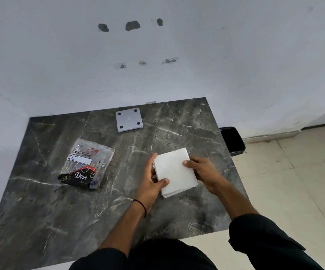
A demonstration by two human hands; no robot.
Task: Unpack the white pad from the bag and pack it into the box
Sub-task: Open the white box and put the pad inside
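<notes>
The white pad (174, 170), a squared stack of tissue sheets, sits right of the table's middle, held between both hands. My left hand (153, 182) grips its left edge with the thumb on top, and my right hand (202, 172) grips the right edge the same way. I cannot tell whether the stack rests on the dark marble-patterned table (60, 211) or hangs just above it. The clear plastic bag (86, 164) printed "Big Tissues" lies flat well to the left, so I judge the unpacking done and the packing step now in hand. The grey square box (128, 120) lies at the far edge, a flat face with 4 black dots turned up and no opening visible. The next move likely calls for freeing 1 hand to turn or open it, then lining the stack up square. A black stool (233, 140) stands beside the table's right edge.
</notes>
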